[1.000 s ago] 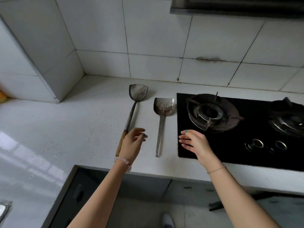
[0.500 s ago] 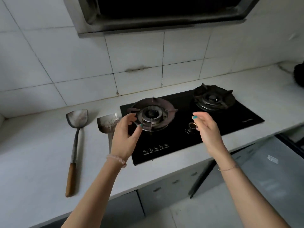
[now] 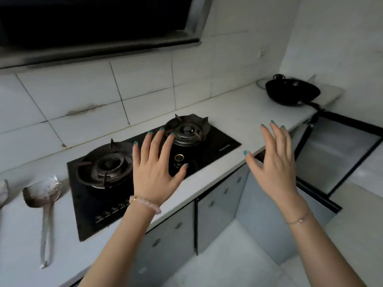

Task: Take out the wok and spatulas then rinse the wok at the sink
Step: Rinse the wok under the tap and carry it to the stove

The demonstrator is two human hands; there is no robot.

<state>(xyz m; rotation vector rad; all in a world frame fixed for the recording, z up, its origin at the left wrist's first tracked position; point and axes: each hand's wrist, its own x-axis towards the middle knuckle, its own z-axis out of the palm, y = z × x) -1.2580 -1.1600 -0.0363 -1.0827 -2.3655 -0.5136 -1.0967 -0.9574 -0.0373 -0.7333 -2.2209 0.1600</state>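
A black wok sits on the white counter at the far right, its handle pointing toward the counter's front edge. One metal spatula lies on the counter left of the stove, blade toward the wall. A sliver of the second spatula shows at the left frame edge. My left hand hovers over the stove with fingers spread, holding nothing. My right hand is raised with straight fingers in front of the counter edge, empty, well short of the wok.
A black two-burner gas stove is set into the white counter. A range hood hangs above. Grey cabinet doors run below the counter, and a dark-framed opening lies at the right.
The view has swung right, bringing the wok into sight and pushing the spatulas to the left edge. Both hands have opened wider and shifted rightward across the stove.
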